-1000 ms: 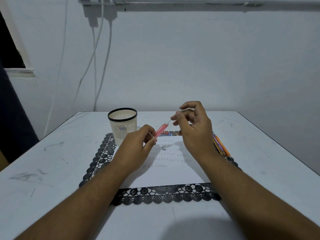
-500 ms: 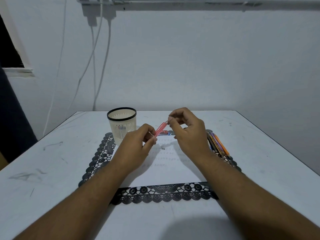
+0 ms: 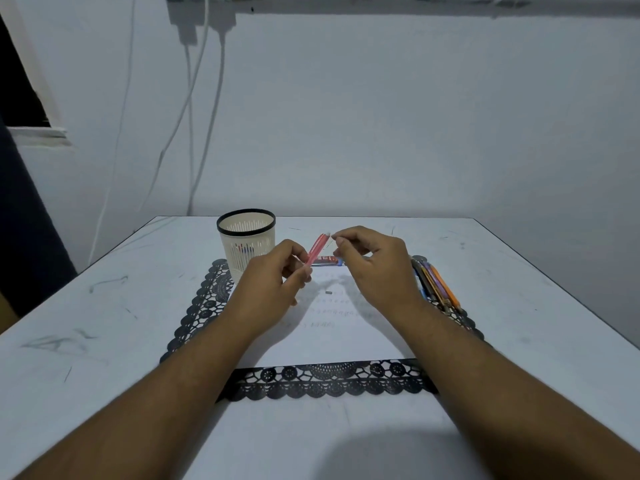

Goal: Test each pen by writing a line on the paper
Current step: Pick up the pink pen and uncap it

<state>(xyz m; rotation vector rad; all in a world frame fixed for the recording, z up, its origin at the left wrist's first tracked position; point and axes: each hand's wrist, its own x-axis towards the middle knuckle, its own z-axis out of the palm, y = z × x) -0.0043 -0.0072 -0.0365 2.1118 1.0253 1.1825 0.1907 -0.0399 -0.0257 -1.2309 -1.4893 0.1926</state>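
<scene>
Black lace mat (image 3: 204, 299) on white table (image 3: 86, 323) (scuffed); cables (image 3: 194, 109) on wall.

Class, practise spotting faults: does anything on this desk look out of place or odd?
Yes. A tiny dark piece lies loose on the paper, and the red pen is not writing: the left hand holds it up while the right hand pinches something thin at its top end.

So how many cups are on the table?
1. The cream slotted cup stands at the mat's far left corner, with pens inside; nothing else cup-like shows.
</scene>
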